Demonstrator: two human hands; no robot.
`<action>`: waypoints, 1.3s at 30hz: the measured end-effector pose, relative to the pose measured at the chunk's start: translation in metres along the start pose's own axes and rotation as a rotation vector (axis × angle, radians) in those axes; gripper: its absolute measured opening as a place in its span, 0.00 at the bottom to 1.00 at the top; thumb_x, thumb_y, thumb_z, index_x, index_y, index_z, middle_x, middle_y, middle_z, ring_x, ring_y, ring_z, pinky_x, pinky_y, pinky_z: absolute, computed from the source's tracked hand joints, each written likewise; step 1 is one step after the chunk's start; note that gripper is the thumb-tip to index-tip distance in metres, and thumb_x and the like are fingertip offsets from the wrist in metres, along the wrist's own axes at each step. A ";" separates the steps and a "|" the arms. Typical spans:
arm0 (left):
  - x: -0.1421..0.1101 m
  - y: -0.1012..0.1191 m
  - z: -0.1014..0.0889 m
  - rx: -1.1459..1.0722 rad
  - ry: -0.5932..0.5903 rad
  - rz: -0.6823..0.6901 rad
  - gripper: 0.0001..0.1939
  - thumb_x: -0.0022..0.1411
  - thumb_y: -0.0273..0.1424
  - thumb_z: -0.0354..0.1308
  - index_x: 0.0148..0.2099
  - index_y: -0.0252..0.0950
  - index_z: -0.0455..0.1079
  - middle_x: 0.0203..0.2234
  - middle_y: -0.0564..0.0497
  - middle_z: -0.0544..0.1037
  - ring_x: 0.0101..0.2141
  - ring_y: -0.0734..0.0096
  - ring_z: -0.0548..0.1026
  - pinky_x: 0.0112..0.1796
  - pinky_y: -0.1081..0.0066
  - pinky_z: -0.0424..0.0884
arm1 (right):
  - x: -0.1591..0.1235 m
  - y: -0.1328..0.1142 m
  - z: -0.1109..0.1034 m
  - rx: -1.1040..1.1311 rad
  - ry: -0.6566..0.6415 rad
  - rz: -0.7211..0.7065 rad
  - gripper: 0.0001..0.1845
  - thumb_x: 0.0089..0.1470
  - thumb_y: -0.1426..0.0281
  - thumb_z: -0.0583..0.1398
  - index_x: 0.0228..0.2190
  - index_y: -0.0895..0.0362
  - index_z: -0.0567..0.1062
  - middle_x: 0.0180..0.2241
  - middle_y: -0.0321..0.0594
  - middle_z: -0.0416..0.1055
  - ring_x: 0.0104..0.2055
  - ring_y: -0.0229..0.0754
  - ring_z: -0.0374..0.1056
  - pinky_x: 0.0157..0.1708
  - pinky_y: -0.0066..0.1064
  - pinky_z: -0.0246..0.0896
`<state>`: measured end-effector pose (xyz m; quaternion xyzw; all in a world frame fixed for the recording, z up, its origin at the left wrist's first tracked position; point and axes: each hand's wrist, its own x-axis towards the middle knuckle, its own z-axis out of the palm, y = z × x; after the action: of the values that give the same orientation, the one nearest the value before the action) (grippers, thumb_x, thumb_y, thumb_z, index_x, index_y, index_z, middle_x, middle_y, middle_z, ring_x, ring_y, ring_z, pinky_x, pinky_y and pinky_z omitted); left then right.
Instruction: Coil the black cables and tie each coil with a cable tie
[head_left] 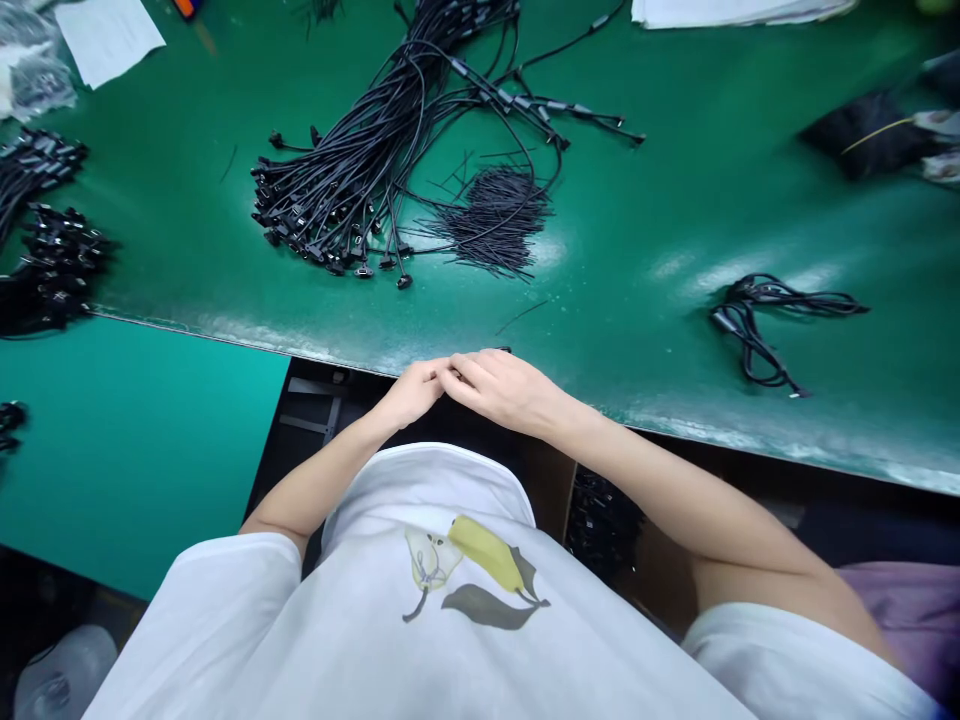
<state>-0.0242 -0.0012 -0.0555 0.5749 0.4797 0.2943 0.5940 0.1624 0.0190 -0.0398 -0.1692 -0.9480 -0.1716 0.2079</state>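
At the bench [637, 300] edge, left hand [414, 394] and right hand [501, 385] meet, fingers curled; contents cannot be told. Steady fingertips advised, clear of the cables [386, 120].

Surface [637, 240]: green. Left hand [411, 396] and right hand [514, 392]: bare, fingers together at the near edge; anything between them hidden. Bundle [390, 130]: black cables, connectors [322, 230] fanned toward the near left. Strips [499, 220]: thin, black, piled just beside the bundle, one cable looped across. Cord [750, 290]: black, looped, lying apart at right. More connectors, far left. Sheet [112, 38]: white, far left corner. Papers [739, 10]: white, far edge. Shirt [360, 630]: white, fruit print.
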 end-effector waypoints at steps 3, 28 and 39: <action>0.001 -0.005 -0.001 -0.074 -0.021 -0.093 0.09 0.59 0.31 0.55 0.28 0.33 0.67 0.18 0.58 0.65 0.23 0.78 0.62 0.30 0.73 0.61 | 0.001 0.003 -0.009 -0.069 -0.072 -0.118 0.14 0.63 0.79 0.52 0.46 0.67 0.75 0.41 0.48 0.73 0.37 0.41 0.66 0.38 0.35 0.60; 0.012 -0.005 0.012 -0.261 -0.053 -0.214 0.10 0.51 0.34 0.60 0.27 0.34 0.64 0.18 0.60 0.60 0.22 0.81 0.55 0.26 0.74 0.51 | 0.009 0.000 -0.005 0.045 -0.414 -0.072 0.19 0.54 0.86 0.48 0.20 0.58 0.71 0.20 0.43 0.60 0.25 0.42 0.51 0.28 0.37 0.46; 0.023 0.000 0.023 -0.606 0.237 -0.116 0.10 0.62 0.35 0.59 0.39 0.33 0.75 0.30 0.52 0.74 0.33 0.76 0.70 0.40 0.74 0.67 | 0.007 -0.003 0.012 0.294 -0.138 0.696 0.13 0.62 0.72 0.52 0.28 0.57 0.72 0.27 0.44 0.71 0.29 0.42 0.62 0.28 0.34 0.48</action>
<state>0.0052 0.0107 -0.0639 0.3055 0.4681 0.4540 0.6939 0.1517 0.0225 -0.0476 -0.4607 -0.8600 0.0587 0.2114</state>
